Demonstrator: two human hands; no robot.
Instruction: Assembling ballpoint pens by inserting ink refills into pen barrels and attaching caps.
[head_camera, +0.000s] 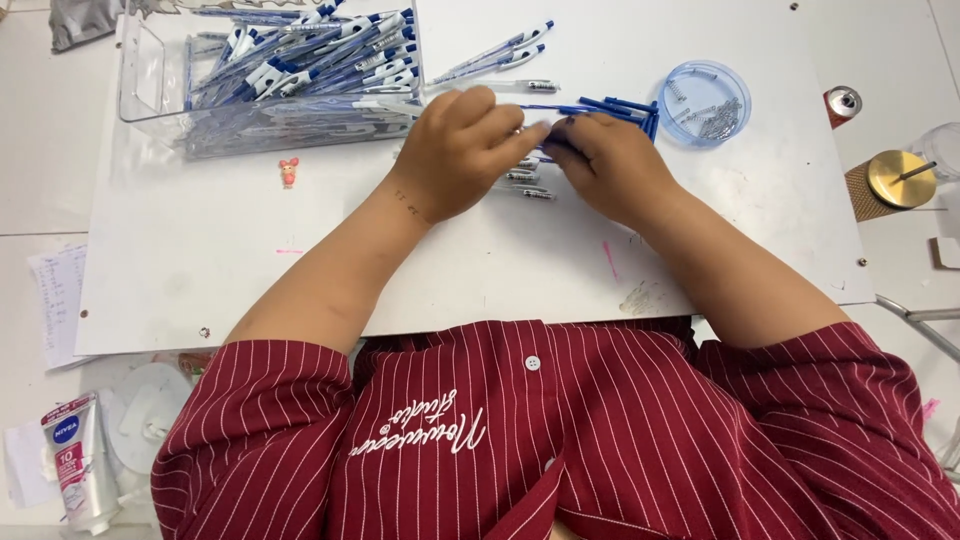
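On the white worktop (300, 260), beside the clear bin (150, 90) of finished pens, the left hand (455, 150) and right hand (610, 160) pinch one thin blue pen part (545, 109) between closed fingertips; judged light, stiff and slippery, best gripped mid-length.
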